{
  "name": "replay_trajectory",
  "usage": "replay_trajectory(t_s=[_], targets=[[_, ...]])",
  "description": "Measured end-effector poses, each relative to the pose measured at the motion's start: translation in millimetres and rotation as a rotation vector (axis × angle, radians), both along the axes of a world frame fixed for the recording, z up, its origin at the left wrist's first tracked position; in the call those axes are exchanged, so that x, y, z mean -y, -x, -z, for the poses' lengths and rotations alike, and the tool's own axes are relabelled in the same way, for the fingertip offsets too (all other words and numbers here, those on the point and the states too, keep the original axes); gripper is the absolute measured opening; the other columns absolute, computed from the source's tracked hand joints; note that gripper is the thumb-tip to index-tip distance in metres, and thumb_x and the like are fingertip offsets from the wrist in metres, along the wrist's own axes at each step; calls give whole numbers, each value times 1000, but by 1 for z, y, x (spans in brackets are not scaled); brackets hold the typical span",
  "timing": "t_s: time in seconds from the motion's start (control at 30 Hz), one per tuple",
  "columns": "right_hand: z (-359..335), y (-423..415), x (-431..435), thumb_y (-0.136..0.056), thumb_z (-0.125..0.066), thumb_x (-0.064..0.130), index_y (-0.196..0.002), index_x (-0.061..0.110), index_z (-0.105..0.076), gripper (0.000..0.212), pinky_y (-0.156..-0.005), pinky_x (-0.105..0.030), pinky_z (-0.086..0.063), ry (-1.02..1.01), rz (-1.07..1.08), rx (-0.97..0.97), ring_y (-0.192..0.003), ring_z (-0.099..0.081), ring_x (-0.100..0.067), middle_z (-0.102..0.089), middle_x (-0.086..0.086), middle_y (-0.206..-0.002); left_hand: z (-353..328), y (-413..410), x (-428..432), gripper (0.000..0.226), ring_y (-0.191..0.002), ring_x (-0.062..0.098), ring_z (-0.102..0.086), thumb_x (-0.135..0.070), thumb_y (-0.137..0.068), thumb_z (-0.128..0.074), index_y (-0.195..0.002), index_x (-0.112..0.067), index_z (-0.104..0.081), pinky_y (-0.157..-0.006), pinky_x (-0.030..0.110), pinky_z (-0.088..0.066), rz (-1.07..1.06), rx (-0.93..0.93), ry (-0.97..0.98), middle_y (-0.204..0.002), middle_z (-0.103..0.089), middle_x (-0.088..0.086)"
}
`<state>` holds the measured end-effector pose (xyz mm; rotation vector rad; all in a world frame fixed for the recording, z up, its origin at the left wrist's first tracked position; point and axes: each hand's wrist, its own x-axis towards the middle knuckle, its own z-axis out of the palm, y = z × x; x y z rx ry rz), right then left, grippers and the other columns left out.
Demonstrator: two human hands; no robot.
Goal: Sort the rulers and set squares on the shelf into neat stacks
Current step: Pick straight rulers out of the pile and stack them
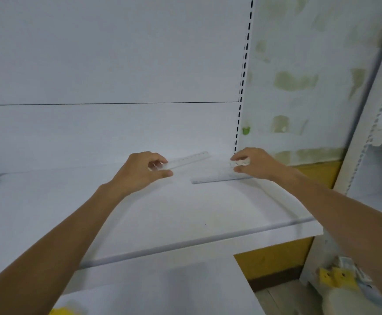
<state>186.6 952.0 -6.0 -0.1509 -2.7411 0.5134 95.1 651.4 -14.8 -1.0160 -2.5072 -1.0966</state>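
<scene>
Two thin clear rulers (192, 158), left hand (140, 171), right hand (256, 162) pinching them

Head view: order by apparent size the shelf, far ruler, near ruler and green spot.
1. shelf
2. far ruler and near ruler: too alike to rank, both partly hidden
3. green spot

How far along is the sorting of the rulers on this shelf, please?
It looks nearly done. Done: what looks like a pile of clear rulers lies on the white shelf, near its right end, its end gripped by the right hand. In hand: the left hand pinches one loose ruler, aslant and apart from the pile. Left: adding it and squaring the edges. I cannot make out any set squares.
</scene>
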Motion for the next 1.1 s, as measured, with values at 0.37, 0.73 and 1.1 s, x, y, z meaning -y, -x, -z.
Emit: replay_trajectory(t_s=[0.37, 0.73, 1.1], targets=[[16, 14, -25, -80, -66, 25, -112, 23, -64, 32, -84, -16, -32, -2, -196, 162, -99, -49, -3, -63, 6, -115, 11, -22, -32, 28, -81, 1, -56, -36, -71, -76, -94, -22, -67, -76, 17, -40, -110, 51, 0, -88, -62, -9], [25, 12, -37, -81, -66, 29, -113, 22, -65, 33, -91, -16, -33, 93, -257, 128, -108, -53, -6, -62, 7, -120, 4, -27, -56, 25, -81, -3, -55, -37, -72, -75, -92, -25, -66, -69, 9, -38, -131, 54, 56, -90, -61, -6], [20, -14, -9, -86, -54, 21, -100, 36, -58, 21, -90, -31, -36, -184, -285, 23, -102, -44, -17, -52, 11, -103, 9, -27, -69, 32, -84, 4, -55, -38, -75, -72, -101, -20, -67, -78, 20, -38, -164, 54, 92, -92, -61, -6]])
